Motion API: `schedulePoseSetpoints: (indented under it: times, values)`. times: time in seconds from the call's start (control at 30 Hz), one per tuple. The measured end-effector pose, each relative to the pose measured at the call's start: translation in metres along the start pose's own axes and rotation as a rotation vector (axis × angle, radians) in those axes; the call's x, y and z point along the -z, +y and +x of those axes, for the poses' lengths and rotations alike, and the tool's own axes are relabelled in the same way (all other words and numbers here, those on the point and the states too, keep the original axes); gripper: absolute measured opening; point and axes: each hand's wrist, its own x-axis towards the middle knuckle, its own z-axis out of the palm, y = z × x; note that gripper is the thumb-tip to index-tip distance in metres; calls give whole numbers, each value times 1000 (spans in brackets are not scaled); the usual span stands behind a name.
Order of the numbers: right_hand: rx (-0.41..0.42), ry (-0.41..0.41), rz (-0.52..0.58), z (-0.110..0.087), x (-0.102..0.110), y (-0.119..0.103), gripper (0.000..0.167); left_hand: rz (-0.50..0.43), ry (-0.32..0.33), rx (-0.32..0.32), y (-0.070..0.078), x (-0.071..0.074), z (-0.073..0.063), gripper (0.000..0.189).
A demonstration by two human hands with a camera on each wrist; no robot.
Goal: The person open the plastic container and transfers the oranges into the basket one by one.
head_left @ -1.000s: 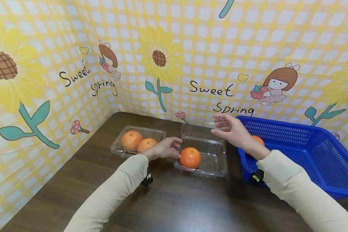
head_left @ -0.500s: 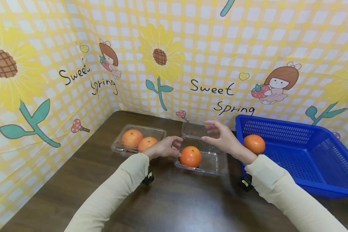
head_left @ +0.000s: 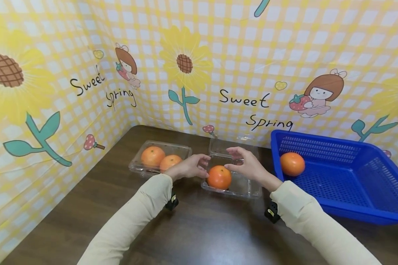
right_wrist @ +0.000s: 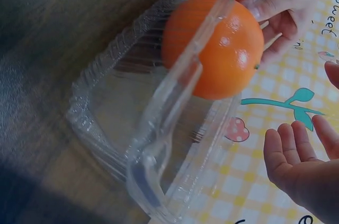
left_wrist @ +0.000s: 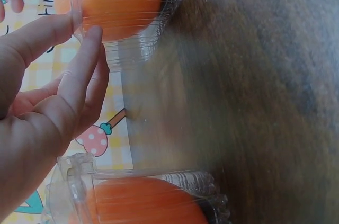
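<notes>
An orange (head_left: pixel 219 177) sits in the left half of a clear plastic clamshell box (head_left: pixel 238 195), whose lid (head_left: pixel 219 145) stands raised at the back. My left hand (head_left: pixel 193 166) is at the box's left side, fingertips right at the rim beside the fruit, as the left wrist view shows. Loosely bent, its fingers hold nothing. My right hand (head_left: pixel 247 163) hovers over the box's right half with nothing in it, thumb and fingers spread apart. In the right wrist view its fingers (right_wrist: pixel 291 144) are relaxed, away from the orange (right_wrist: pixel 222 49).
To the left, a second clear box (head_left: pixel 137 167) holds two oranges (head_left: pixel 152 156), one partly behind my left hand. A blue plastic basket (head_left: pixel 355 180) on the right contains one orange (head_left: pixel 292 164) by its left wall. A patterned cloth wall (head_left: pixel 199 44) borders the dark wooden table (head_left: pixel 199 228).
My right hand has moved left and down, from beside the basket to over the box, and no longer covers the basket's orange. My left hand has stayed at the box's left side.
</notes>
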Motion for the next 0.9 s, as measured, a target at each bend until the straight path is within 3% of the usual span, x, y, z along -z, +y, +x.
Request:
schedulePoseSetpoints:
  times: [0.57, 0.6, 0.7, 0.8, 0.9]
  values:
    - [-55, -99, 12, 3, -16, 14, 54, 8, -8, 4, -3, 1, 3, 62]
    - [-56, -100, 15, 2, -17, 14, 54, 9, -18, -26, -10, 2, 8, 62]
    - [-51, -103, 19, 2, -20, 17, 55, 22, -19, -32, -11, 2, 8, 63]
    - [-52, -109, 25, 2, -22, 20, 55, 17, -14, -25, -9, 2, 7, 63]
    - [-46, -121, 17, 3, -24, 21, 56, 8, -1, 6, 3, 0, -1, 62]
